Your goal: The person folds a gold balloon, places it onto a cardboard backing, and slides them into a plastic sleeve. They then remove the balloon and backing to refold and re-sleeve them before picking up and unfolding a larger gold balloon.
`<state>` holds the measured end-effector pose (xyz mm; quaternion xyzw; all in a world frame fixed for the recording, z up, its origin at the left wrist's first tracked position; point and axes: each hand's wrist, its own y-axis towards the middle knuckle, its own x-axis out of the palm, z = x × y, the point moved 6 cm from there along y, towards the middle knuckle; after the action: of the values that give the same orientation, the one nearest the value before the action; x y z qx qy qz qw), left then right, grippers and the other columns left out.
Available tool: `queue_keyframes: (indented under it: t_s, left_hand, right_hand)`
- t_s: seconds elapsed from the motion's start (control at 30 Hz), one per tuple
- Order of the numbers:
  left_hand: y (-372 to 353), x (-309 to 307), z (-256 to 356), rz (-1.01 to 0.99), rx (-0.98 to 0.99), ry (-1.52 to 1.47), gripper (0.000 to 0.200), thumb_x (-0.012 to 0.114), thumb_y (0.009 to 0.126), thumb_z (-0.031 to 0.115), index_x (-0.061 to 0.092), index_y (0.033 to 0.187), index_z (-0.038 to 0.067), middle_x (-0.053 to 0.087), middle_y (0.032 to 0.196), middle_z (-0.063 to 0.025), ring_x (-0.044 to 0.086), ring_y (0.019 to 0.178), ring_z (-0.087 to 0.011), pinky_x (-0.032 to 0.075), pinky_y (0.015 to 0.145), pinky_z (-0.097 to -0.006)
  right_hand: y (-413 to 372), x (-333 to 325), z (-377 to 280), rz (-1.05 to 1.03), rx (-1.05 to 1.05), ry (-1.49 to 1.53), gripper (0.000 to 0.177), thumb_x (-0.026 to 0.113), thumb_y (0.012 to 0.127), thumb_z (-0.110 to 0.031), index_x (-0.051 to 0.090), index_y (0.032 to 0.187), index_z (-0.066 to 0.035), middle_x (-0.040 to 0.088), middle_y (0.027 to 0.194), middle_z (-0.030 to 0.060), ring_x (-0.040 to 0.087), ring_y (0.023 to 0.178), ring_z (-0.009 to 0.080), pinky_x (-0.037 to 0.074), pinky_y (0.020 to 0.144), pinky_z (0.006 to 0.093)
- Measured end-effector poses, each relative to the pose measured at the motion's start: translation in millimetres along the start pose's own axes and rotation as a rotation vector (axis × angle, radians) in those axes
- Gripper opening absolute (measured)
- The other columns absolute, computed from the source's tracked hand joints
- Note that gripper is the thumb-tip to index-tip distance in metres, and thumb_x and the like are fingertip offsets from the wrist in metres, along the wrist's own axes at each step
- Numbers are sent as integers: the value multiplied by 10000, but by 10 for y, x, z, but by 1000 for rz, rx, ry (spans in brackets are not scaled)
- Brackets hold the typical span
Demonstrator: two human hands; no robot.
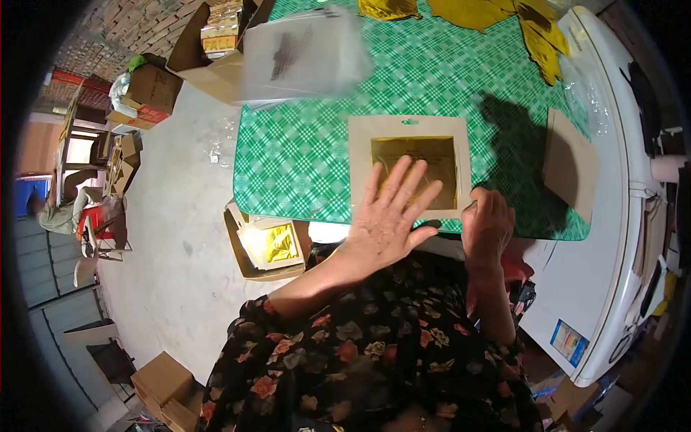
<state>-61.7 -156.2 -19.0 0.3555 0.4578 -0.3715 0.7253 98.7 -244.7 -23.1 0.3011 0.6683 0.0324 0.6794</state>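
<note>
A beige card [361, 155] with a hanging slot at its top lies on the green checked tablecloth. A shiny gold panel [415, 147] fills its middle. My left hand [389, 209] is spread palm down over the panel, its fingers stretched and holding nothing. By the card's lower right corner, my right hand [489, 223] is closed, with the thumb side against the corner. Its curled fingers hide whatever they may hold.
Clear plastic sleeves [306, 57] overhang the table's left side. Gold pouches [475, 14] lie at the far edge. Another card [568, 162] lies right, beside a white appliance [576, 309]. A box [270, 270] below holds gold-panelled cards. A person [65, 216] sits far left.
</note>
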Motion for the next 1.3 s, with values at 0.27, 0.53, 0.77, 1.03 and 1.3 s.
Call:
queue_keyframes:
  t_s: [0.27,0.53,0.77,1.03,1.3]
  left_hand:
    - [-291,-187,-278,17,-92,84,791,614,978,538,397,1617,125,285,1694,-218,207,1590,-409,149,1265,-627]
    - [-523,-290,-449,10,-165,164,760,564,1023,512,355,1641,122,255,1705,-231,225,1572,-454,163,1251,-638]
    - [-776,-438,-550,207,-241,49,772,698,955,418,430,1576,45,371,1642,-212,304,1543,-419,196,1253,-612]
    - [-700,-385,-556,197,-281,56,632,652,1017,347,480,1541,38,420,1615,-209,334,1534,-411,227,1246,-602]
    - [-922,-738,-440,378,-297,-63,375,766,903,102,682,1255,4,668,1198,-153,610,1108,-349,479,968,-483]
  right_hand:
    - [12,-7,16,28,-15,10,255,682,785,13,640,987,-137,612,840,53,645,840,287,462,738,452]
    - [-68,-111,65,65,-22,126,185,690,865,-50,659,1041,-98,657,885,85,657,856,314,495,773,468]
    - [-146,-271,16,31,-17,192,202,720,911,-123,663,1095,-63,677,945,118,651,883,350,490,801,476]
    - [-45,-233,49,-50,-11,224,208,741,903,-146,662,1084,-78,657,929,123,649,879,353,506,767,473]
    - [941,-67,119,86,-228,398,231,711,929,-113,654,1144,-51,633,962,148,654,910,367,543,759,473]
